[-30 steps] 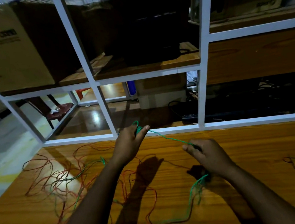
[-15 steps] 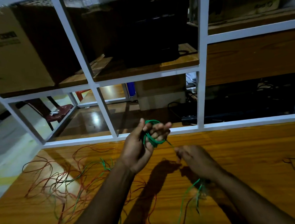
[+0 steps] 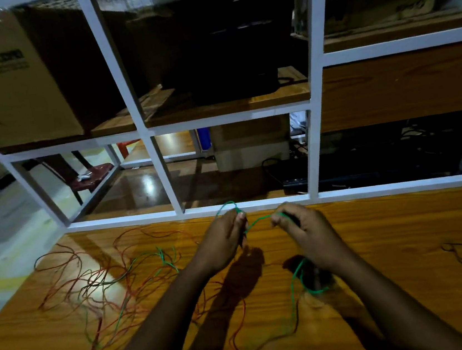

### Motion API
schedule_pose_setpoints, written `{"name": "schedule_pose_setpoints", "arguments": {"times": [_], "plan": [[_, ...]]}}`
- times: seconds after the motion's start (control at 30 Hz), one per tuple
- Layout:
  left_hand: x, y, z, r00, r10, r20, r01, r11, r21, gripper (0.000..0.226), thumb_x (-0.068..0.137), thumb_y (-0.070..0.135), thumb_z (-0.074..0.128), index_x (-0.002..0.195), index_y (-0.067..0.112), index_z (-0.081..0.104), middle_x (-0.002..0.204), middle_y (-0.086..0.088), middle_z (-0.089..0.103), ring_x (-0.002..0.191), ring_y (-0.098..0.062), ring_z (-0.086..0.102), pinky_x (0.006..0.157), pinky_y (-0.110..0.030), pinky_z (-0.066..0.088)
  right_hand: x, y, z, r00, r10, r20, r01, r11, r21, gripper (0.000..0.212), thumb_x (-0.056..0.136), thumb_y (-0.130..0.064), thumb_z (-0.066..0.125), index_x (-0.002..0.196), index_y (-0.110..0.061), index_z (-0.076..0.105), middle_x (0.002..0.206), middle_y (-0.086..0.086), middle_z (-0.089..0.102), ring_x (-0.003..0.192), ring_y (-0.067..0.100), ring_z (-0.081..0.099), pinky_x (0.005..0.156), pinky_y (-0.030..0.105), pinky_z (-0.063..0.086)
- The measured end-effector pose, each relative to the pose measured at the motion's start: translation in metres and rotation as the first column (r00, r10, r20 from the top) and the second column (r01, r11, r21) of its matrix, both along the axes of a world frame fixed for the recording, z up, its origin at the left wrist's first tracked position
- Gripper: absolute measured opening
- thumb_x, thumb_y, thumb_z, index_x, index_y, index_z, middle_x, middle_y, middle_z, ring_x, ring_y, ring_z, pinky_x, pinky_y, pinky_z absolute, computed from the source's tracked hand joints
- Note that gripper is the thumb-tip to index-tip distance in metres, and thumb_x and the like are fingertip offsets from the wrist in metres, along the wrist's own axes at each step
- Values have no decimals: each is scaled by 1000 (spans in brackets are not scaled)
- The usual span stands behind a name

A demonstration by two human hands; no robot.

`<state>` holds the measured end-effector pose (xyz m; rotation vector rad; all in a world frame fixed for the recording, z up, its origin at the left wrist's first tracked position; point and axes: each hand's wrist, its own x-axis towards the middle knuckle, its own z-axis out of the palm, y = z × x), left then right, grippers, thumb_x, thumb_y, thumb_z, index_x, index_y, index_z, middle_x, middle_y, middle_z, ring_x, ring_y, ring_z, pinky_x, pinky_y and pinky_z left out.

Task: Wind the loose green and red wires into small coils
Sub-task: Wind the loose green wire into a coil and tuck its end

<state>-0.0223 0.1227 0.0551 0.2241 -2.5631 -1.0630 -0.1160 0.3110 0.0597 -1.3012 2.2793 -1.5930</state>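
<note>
Green wire held between both hands

The left hand [image 3: 222, 239] and right hand [image 3: 306, 232] each pinch the green wire [image 3: 256, 221] with curled fingers, a short span sagging between them above the wooden table [image 3: 406, 240]. Loose red wires [image 3: 91, 279] lie tangled to the left

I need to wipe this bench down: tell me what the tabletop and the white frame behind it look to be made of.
Tabletop: looks like wood or wood-look laminate, orange-brown with grain lines, under a glossy coat that mirrors the light near the loose wires.
White frame: probably painted metal, judging by its thin, square, evenly white bars; the picture alone cannot confirm that.
</note>
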Motion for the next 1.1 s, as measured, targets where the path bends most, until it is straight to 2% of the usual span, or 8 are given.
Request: {"name": "schedule_pose_setpoints", "arguments": {"times": [0.1, 0.23, 0.37, 0.53, 0.7, 0.77, 0.9, 1.1], "plan": [[4, 13, 9, 991, -101, 90, 90, 989, 115, 48, 108, 37, 34, 80, 9, 60, 65, -7, 59, 52, -15, 55, 52, -31, 45, -12, 1, 3, 997, -82, 17, 83, 993, -81, 12, 98, -19, 60, 90, -20, 70, 84, -7, 68, 83, 8, 63, 74, 31, 49], [8, 28, 17, 957, -276, 84, 218, 882, 417, 47, 108, 36, 39, 71, 7, 46, 58, -3, 38, 49, -17, 39, 52, -21, 39, -20, 1, 0, 992, -115, 59, 121, 987, -105, 14, 97, -16, 62, 87, -17, 71, 79, -12, 66, 76, 2, 61, 66, 19, 47], [2, 17, 19, 981, -189, -40, 167, 723, 671, 44, 106, 31, 43, 65, 18, 36, 57, -4, 23, 50, -17, 23, 53, -31, 30, -18, 3, -12, 947, 42, 319, -9, 995, -104, 16, 98, -14, 60, 88, -12, 72, 71, -2, 66, 64, 13, 62, 60, 27, 54], [-3, -5, 15, 996, -47, -71, 85, 604, 793, 43, 106, 33, 41, 65, 21, 34, 53, 3, 19, 44, -14, 18, 55, -33, 27, -11, 6, -20, 930, 100, 352, -69, 993, -100, 21, 101, -5, 53, 103, -16, 70, 86, 8, 74, 75, 17, 69, 66, 25, 58], [4, -22, 25, 950, 105, -295, 283, 115, 952, 39, 101, 32, 48, 64, 20, 45, 44, 7, 31, 35, -5, 30, 49, -21, 39, -29, 13, -50, 922, -226, 313, 222, 974, 50, 20, 102, -13, 52, 106, -19, 70, 73, 2, 65, 54, 8, 56, 49, 19, 43], [10, -34, 41, 898, 237, -372, 376, 28, 926, 40, 103, 32, 49, 64, 21, 47, 44, 5, 35, 37, -5, 33, 50, -17, 40, -35, 23, -72, 912, -303, 276, 263, 949, 174, 18, 102, -13, 53, 104, -20, 70, 71, 3, 65, 57, 14, 55, 50, 24, 40], [18, -66, 76, 813, 372, -448, 488, -14, 873, 40, 103, 32, 49, 64, 22, 46, 45, 5, 34, 40, -6, 30, 52, -16, 36, -38, 49, -122, 893, -350, 284, 285, 927, 245, 34, 98, -19, 56, 65, -20, 63, 57, -2, 56, 55, 25, 54, 56, 34, 37], [11, -58, 73, 859, 314, -403, 397, 86, 914, 41, 104, 33, 47, 65, 22, 46, 45, 5, 33, 39, -6, 30, 51, -18, 38, -36, 40, -121, 948, -307, 81, 251, 881, 400, 35, 100, -21, 56, 66, -25, 64, 65, -3, 68, 66, 14, 64, 67, 41, 52]]}}
